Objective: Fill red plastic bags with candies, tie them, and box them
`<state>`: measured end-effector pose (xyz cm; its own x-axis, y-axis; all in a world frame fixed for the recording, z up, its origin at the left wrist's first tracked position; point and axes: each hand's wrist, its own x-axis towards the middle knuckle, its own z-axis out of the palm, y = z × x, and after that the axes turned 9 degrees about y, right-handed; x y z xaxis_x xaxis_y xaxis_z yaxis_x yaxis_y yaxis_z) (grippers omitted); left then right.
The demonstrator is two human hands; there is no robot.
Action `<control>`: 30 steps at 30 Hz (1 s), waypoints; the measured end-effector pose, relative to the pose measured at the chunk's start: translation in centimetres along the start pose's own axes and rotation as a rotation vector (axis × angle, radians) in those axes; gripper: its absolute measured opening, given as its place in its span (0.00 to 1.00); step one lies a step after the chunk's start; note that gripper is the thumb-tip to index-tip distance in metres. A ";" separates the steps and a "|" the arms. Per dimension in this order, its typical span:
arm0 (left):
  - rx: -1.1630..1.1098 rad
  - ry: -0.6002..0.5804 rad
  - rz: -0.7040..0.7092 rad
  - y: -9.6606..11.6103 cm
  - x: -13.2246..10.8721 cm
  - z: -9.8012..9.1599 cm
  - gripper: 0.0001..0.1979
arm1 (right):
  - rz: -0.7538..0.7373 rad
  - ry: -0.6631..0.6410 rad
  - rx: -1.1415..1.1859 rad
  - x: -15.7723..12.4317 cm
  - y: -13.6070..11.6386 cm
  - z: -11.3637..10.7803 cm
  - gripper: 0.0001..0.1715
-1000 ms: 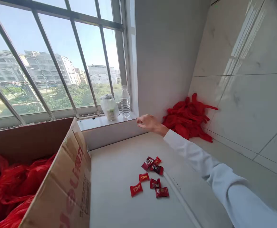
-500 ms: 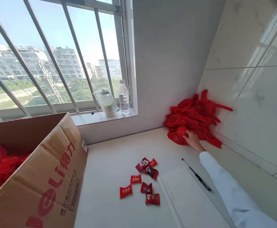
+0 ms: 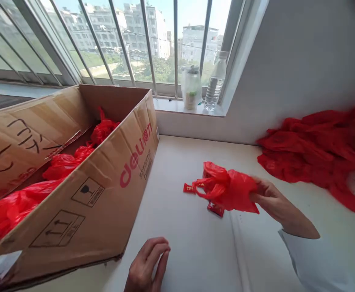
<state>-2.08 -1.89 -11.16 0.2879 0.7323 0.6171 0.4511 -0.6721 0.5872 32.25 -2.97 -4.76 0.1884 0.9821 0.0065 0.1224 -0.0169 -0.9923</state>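
A red plastic bag [image 3: 238, 190] is gripped at its right end by my right hand [image 3: 270, 198], with its handle loops pointing left. It hangs above the small wrapped candies and hides most of them; one red candy [image 3: 189, 188] shows at its left and a dark red candy [image 3: 216, 209] below. My left hand [image 3: 149, 263] is at the bottom, beside the box, loosely bent with a gap between thumb and fingers and nothing in it. At the right lies a pile of red bags [image 3: 314, 148], blurred in part.
A tall cardboard box [image 3: 104, 182] at the left holds several filled red bags [image 3: 70, 162]. On the window sill [image 3: 171, 106] stand a clear bottle [image 3: 216, 83] and a bagged cup [image 3: 191, 91]. The wall [image 3: 302, 52] bounds the table [image 3: 177, 227] at the back.
My right hand has come away from the red pile with one bag and moved left over the candies. My left hand has entered the view, which has turned left toward the box.
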 end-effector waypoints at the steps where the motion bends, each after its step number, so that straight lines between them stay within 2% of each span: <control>1: 0.020 0.000 -0.032 -0.2 0.2 0.1 0.09 | -0.048 -0.100 -0.061 -0.4 0.5 2.1 0.12; 3: 0.055 -0.003 -0.079 -0.7 0.8 0.2 0.08 | -0.164 -0.268 -0.238 -1.2 1.6 5.6 0.09; 4: 0.068 -0.007 -0.090 -0.9 1.1 0.2 0.08 | -0.226 -0.329 -0.336 -1.7 2.1 6.9 0.12; 7: 0.093 -0.051 -0.079 -1.2 1.6 -0.1 0.12 | -0.362 -0.416 -0.575 -3.1 2.8 8.8 0.25; 9: 0.095 -0.103 -0.031 -1.2 1.7 -0.4 0.18 | -0.437 -0.344 -0.658 -4.0 2.3 8.8 0.28; 13: 0.077 -0.212 0.108 -1.2 2.2 -0.7 0.27 | -0.590 -0.107 -0.775 -5.4 0.1 9.6 0.24; 16: 0.044 -0.292 0.187 -1.5 3.0 -0.4 0.23 | -0.652 -0.057 -0.874 -6.1 -0.3 11.9 0.31; 17: 0.028 -0.319 0.201 -1.7 3.3 -0.2 0.20 | -0.660 -0.049 -0.900 -6.2 -0.1 12.6 0.29; 19: -0.004 -0.351 0.201 -2.0 3.8 0.0 0.13 | -0.649 -0.035 -0.914 -6.1 0.5 13.6 0.15; 20: -0.019 -0.351 0.184 -2.2 3.9 0.0 0.10 | -0.635 -0.020 -0.892 -5.9 0.7 13.7 0.09; 23: -0.061 -0.269 0.062 -2.6 4.1 -0.5 0.05 | -0.530 0.085 -0.739 -5.5 1.3 12.3 0.08; 27: -0.112 -0.080 -0.192 -2.7 3.7 -1.5 0.07 | -0.198 0.323 -0.559 -5.4 2.2 8.1 0.05; 28: -0.119 -0.048 -0.249 -2.6 3.5 -1.6 0.07 | -0.122 0.345 -0.535 -5.5 2.6 7.1 0.06; 30: -0.134 -0.034 -0.326 -2.0 3.3 -1.9 0.06 | -0.037 0.300 -0.536 -5.8 3.2 5.4 0.08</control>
<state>-3.65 1.61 -9.29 0.1757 0.9124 0.3697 0.4098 -0.4092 0.8153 26.28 -7.71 -8.62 0.4310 0.8897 0.1509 0.5919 -0.1526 -0.7914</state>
